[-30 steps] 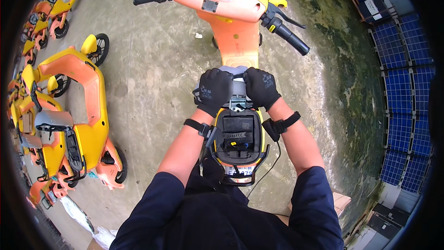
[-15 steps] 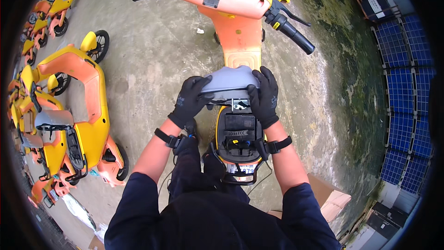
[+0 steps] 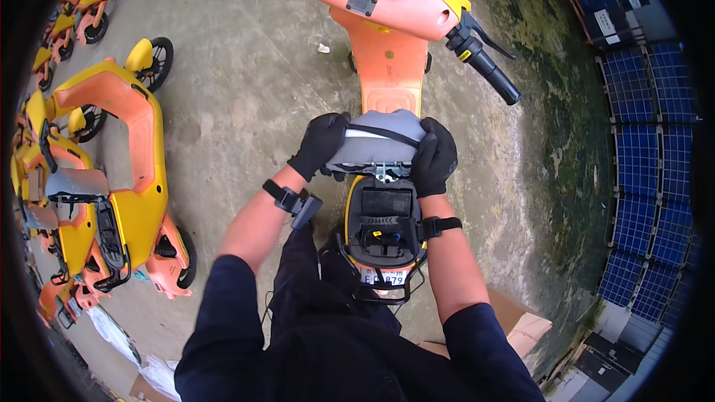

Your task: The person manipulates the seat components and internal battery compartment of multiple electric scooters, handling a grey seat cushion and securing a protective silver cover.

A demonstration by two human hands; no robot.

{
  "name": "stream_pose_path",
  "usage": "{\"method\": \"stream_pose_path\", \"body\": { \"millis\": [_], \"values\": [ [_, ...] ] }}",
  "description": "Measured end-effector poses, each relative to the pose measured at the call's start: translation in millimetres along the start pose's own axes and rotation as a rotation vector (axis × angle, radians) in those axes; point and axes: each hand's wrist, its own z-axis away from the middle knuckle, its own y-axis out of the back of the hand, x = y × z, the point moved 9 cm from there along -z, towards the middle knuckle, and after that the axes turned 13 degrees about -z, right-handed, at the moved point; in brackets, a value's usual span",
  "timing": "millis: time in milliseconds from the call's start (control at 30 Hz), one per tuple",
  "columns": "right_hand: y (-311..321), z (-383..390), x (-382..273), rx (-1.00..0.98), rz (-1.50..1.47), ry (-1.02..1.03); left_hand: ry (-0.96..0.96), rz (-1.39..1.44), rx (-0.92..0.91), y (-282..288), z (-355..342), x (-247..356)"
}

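Observation:
A pink and yellow scooter (image 3: 395, 63) stands in front of me, its saddle tipped up over the open compartment (image 3: 383, 216). A grey seat cover (image 3: 380, 123) lies on the saddle; its black edge band (image 3: 383, 134) runs slantwise across, with a white strip showing beside it. In a black glove, my left hand (image 3: 322, 144) has its fingers curled round the cover's left side. My right hand (image 3: 434, 156), gloved too, grips the right side, thumb toward me. Below them shows the metal latch (image 3: 386, 171) on the saddle's underside. My fingertips are partly hidden behind the grey fabric.
Several similar scooters (image 3: 141, 179) are parked on the left. Blue grid-fronted crates (image 3: 637, 156) line the right side. Cardboard (image 3: 514, 324) lies by my right leg, white plastic sheeting (image 3: 119, 335) at the lower left. The handlebar (image 3: 484, 71) juts out at the upper right.
The cover's black edge band has moved up across the saddle, and a white strip now shows. My left hand has shifted up and right; my right hand has turned and moved slightly down.

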Motion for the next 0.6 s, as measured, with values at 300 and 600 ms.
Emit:
{"method": "stream_pose_path", "body": {
  "millis": [300,600],
  "values": [
    [1,0,17,-0.055,-0.046,-0.064,0.034,0.024,-0.041,0,51,23],
    [21,24,34,-0.038,-0.16,-0.217,-0.427,-0.453,0.228,32,81,56]
  ]
}}
